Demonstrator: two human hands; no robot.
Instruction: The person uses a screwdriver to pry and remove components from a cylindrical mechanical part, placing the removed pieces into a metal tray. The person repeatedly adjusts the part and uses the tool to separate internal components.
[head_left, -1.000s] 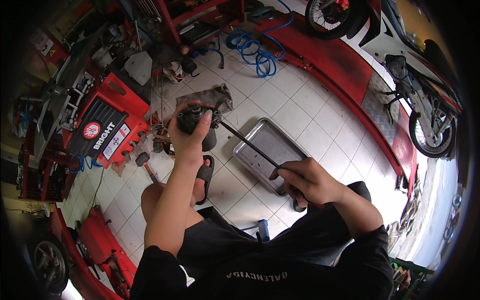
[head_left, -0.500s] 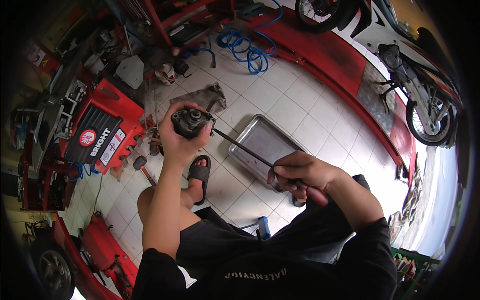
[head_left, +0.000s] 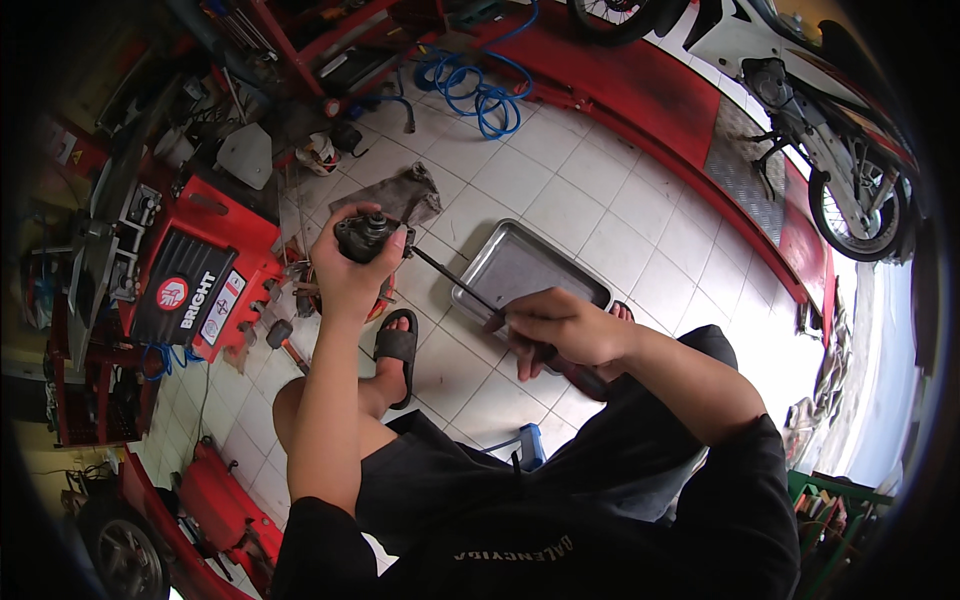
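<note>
1. The left hand [head_left: 352,275] is held up over the floor, closed tight round a small dark metal part [head_left: 365,236]. The fingers wrap its lower half, so only the top shows.
2. The right hand [head_left: 560,328] is shut round the handle of a long, thin screwdriver [head_left: 455,277]. The handle is mostly hidden in the fist.
3. The screwdriver's dark shaft runs up and to the left from the right hand – its tip touches the side of the part.
4. A flat silver tray [head_left: 520,265] lies on the white floor tiles. The shaft crosses over the tray's left edge, and the right hand hangs over its near corner.
5. The part is to the upper left of the tray, well off the floor.
6. A grey rag [head_left: 400,195] lies on the tiles left of the tray, just behind the part.
7. A foot in a black sandal [head_left: 397,345] rests on the tiles below and left of the tray.
8. A blue coiled hose [head_left: 480,95] lies far behind the tray – near a red rail.
9. A red machine [head_left: 200,285] stands far left of the tray.
</note>
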